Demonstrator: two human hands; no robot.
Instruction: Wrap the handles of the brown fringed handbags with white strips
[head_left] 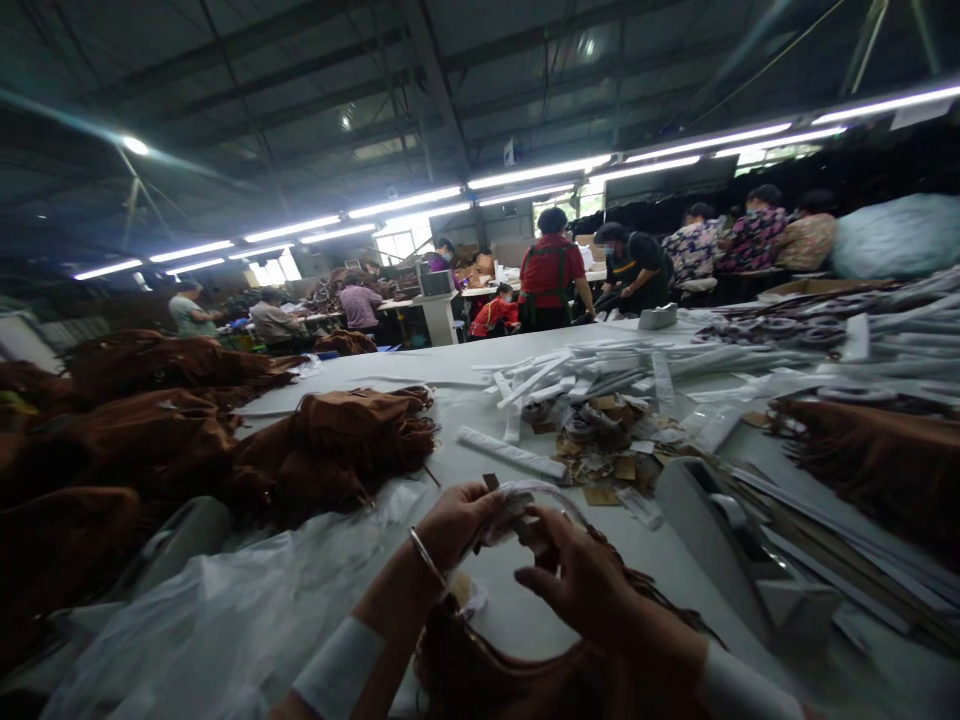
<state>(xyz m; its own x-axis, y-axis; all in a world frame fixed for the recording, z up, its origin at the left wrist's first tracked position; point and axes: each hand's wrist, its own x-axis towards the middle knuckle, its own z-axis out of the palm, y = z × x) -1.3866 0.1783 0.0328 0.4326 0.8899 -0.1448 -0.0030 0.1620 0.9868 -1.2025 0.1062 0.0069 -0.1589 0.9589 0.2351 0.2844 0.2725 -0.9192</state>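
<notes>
A brown bag (517,680) lies at the bottom of the head view, close to my body, its strap arching up between my hands. Clear or whitish wrapping (525,490) covers the top of the strap. My left hand (457,522), with a bracelet at the wrist, pinches the wrapped strap from the left. From the right, my right hand (581,572) curls its fingers over the strap, the thumb held apart below. A small brown tag or card piece (491,482) sticks up beside the left fingertips. The exact finger contact is dim and partly hidden.
Brown fringed bags (352,430) pile up on the left, near a crumpled plastic sheet (225,600). White padding strips (517,455) and brown tags (600,465) lie ahead. A grey tape dispenser (735,550) stands at right. Several people work at the far tables.
</notes>
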